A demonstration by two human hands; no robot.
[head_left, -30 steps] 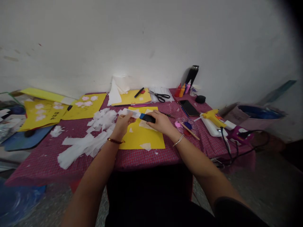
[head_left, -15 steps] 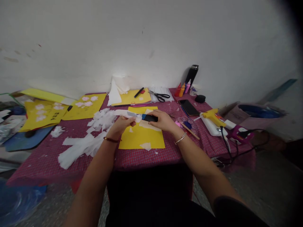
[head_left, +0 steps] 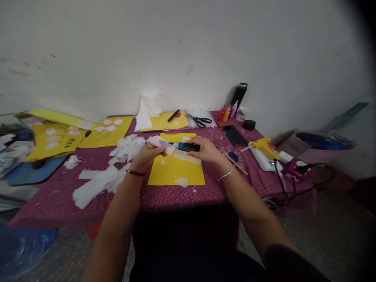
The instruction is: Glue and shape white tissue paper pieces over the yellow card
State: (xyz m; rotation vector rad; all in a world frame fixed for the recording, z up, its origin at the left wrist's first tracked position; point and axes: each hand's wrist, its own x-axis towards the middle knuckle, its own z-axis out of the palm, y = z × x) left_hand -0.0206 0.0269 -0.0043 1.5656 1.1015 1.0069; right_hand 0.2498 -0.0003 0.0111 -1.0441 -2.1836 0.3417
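Note:
My right hand [head_left: 207,150] is closed on scissors [head_left: 188,147] with a black and blue handle, the pale blades aimed left. How its fingers sit in the handle is partly hidden. A piece of white tissue paper [head_left: 155,138] is pinched in my left hand [head_left: 150,153], touching the blades. Below both hands lies a yellow sheet [head_left: 173,172] with torn pale scraps [head_left: 181,181] on it. Beside my left forearm are a heap of white paper pieces [head_left: 129,147] and white strips [head_left: 91,192].
Yellow sheets with pink paper flowers [head_left: 107,129] lie at left. Along the back are black-handled scissors [head_left: 201,121], paint bottles [head_left: 226,113] and a black flask [head_left: 239,94]. A phone [head_left: 235,135], wooden stick [head_left: 236,163], yellow glue gun [head_left: 264,147] and cables are at right.
My right hand and the scissors have shifted slightly right. The white paper in my left hand now shows above my fingers and reaches less far left. My left hand has moved slightly.

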